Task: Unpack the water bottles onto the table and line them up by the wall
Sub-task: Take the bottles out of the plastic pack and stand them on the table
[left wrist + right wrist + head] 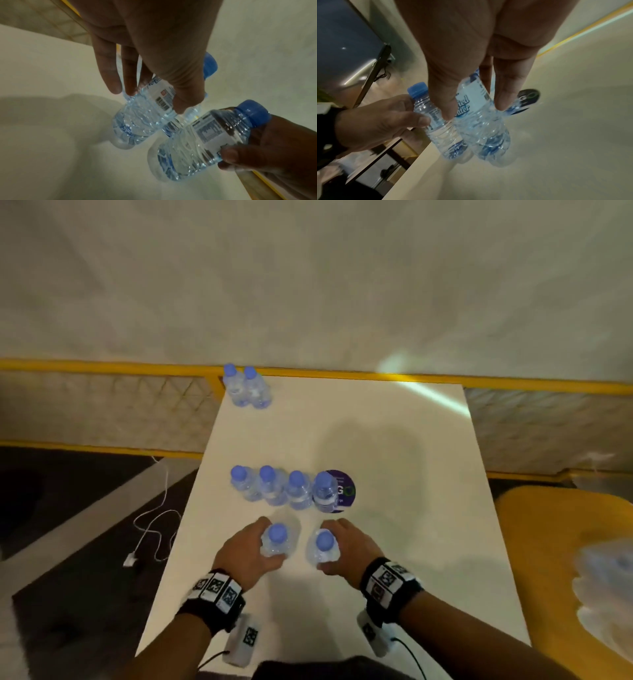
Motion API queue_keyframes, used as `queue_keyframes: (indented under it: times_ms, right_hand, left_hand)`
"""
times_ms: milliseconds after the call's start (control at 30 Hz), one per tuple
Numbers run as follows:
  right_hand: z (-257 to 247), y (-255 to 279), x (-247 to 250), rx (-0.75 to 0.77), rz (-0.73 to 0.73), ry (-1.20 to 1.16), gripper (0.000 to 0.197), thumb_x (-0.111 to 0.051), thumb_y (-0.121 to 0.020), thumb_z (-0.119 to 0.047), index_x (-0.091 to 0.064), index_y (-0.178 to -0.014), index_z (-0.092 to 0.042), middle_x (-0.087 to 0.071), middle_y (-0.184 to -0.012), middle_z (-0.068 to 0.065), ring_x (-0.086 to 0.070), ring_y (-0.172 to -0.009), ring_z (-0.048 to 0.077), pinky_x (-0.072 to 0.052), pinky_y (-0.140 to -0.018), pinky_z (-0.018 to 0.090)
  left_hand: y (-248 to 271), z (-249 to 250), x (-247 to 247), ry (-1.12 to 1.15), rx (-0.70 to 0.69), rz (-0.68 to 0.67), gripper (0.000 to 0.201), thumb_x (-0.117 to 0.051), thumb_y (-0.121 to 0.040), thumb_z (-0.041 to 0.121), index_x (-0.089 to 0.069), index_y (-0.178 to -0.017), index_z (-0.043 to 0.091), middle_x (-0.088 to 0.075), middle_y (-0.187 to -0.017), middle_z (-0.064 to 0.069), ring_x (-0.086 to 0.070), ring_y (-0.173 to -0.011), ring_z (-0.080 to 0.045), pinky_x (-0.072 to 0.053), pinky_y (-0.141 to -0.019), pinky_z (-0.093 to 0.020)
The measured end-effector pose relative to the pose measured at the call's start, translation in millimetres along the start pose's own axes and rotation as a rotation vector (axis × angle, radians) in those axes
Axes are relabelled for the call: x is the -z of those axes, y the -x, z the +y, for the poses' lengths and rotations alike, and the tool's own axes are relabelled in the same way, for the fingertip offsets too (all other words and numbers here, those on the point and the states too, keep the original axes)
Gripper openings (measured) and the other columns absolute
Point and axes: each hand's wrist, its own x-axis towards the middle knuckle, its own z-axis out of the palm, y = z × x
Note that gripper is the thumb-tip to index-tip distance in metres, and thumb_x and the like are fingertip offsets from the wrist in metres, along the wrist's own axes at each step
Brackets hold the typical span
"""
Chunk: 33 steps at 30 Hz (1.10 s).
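Observation:
Near the front of the white table [394, 542] my left hand [253, 549] grips a small clear water bottle with a blue cap [275, 542] around its body. My right hand [349, 546] grips a second one [323, 547] beside it. In the left wrist view, thumb and fingers wrap the left bottle [145, 115] and the right bottle [197, 142] stands close by. In the right wrist view, both bottles [479, 115] nearly touch just over the tabletop. Several more bottles [284, 487] stand in a row mid-table. Two bottles [246, 386] stand at the far left corner by the wall.
A round purple disc [346, 487] lies under the right end of the mid-table row. A yellow rail [342, 373] runs along the wall. A yellow seat [548, 525] holding blurred plastic wrap [606, 594] is at the right. A white cable [154, 529] lies on the floor at the left.

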Motion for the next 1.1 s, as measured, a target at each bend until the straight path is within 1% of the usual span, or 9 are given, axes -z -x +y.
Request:
queue_keyframes:
  times_ms: [133,233,400,600,733,833,1000,1033,1100]
  right_hand:
    - [-40,-41,-36,0.003,0.019,-0.018,0.061,-0.076,-0.063,-0.054,-0.046,-0.114,-0.036,-0.053,-0.114,-0.012,-0.060,-0.100,0.020,-0.050,-0.086,0.040]
    - [-59,-63,-50,-0.020,0.065,-0.046,0.061,-0.079,-0.066,-0.045,-0.045,-0.116,-0.035,-0.051,-0.121,-0.012,-0.058,-0.102,0.020,-0.048,-0.089,0.038]
    - [-79,-93,-60,-0.052,0.094,-0.033,0.068,-0.082,-0.070,-0.034,-0.047,-0.128,-0.023,-0.050,-0.125,-0.002,-0.056,-0.110,0.022,-0.046,-0.097,0.038]
    - [-92,-116,-65,-0.103,0.121,0.024,0.068,-0.083,-0.069,-0.036,-0.050,-0.125,-0.018,-0.053,-0.120,0.001,-0.054,-0.106,0.021,-0.046,-0.097,0.038]
    - [-93,-122,-73,-0.140,0.128,0.059,0.059,-0.080,-0.067,-0.045,-0.054,-0.115,-0.023,-0.058,-0.111,-0.002,-0.057,-0.103,0.020,-0.048,-0.092,0.035]
    - [-92,-126,-76,-0.139,0.124,0.084,0.058,-0.078,-0.068,-0.047,-0.055,-0.115,-0.023,-0.059,-0.113,-0.003,-0.056,-0.104,0.018,-0.047,-0.093,0.035]
    - [-79,-134,-81,-0.129,0.086,0.104,0.059,-0.075,-0.060,-0.057,-0.055,-0.109,-0.031,-0.061,-0.106,-0.010,-0.061,-0.102,0.015,-0.052,-0.090,0.036]
    - [-86,-126,-74,-0.126,0.078,0.121,0.060,-0.077,-0.059,-0.056,-0.056,-0.110,-0.031,-0.061,-0.108,-0.009,-0.061,-0.103,0.016,-0.052,-0.090,0.037]
    - [-86,-111,-63,-0.093,0.081,0.118,0.061,-0.081,-0.068,-0.042,-0.057,-0.120,-0.024,-0.060,-0.118,-0.004,-0.057,-0.110,0.018,-0.048,-0.097,0.037]
  left_hand:
    - [-1,-38,30,0.059,0.077,0.106,0.050,-0.083,-0.068,0.052,-0.056,-0.105,0.032,-0.071,-0.095,0.013,-0.069,-0.087,-0.010,-0.052,-0.076,-0.031]
    - [-10,-52,44,0.086,0.087,0.121,0.049,-0.079,-0.067,0.054,-0.055,-0.104,0.033,-0.072,-0.094,0.012,-0.069,-0.088,-0.013,-0.055,-0.079,-0.036]
    - [-32,-63,55,0.086,0.071,0.098,0.043,-0.078,-0.072,0.052,-0.052,-0.100,0.032,-0.071,-0.096,0.010,-0.069,-0.090,-0.017,-0.057,-0.082,-0.041]
    - [-50,-73,63,0.129,0.044,0.076,0.042,-0.083,-0.076,0.045,-0.052,-0.103,0.037,-0.071,-0.096,0.012,-0.070,-0.090,-0.012,-0.059,-0.082,-0.042]
    - [-58,-77,69,0.173,0.055,0.046,0.043,-0.084,-0.078,0.043,-0.053,-0.106,0.037,-0.071,-0.096,0.012,-0.070,-0.090,-0.010,-0.059,-0.086,-0.042]
    - [-61,-77,71,0.184,0.048,0.034,0.045,-0.084,-0.079,0.039,-0.053,-0.111,0.039,-0.070,-0.101,0.015,-0.069,-0.097,-0.011,-0.057,-0.091,-0.042]
    - [-60,-79,71,0.190,0.050,0.034,0.053,-0.086,-0.079,0.039,-0.051,-0.119,0.042,-0.069,-0.107,0.018,-0.068,-0.106,-0.014,-0.056,-0.095,-0.044]
    - [-59,-79,71,0.187,0.060,0.035,0.059,-0.087,-0.077,0.039,-0.051,-0.124,0.041,-0.069,-0.112,0.017,-0.068,-0.110,-0.016,-0.055,-0.096,-0.043]
    - [-55,-78,68,0.175,0.097,0.085,0.086,-0.091,-0.070,0.043,-0.043,-0.141,0.035,-0.063,-0.130,0.008,-0.064,-0.120,-0.021,-0.054,-0.101,-0.045]
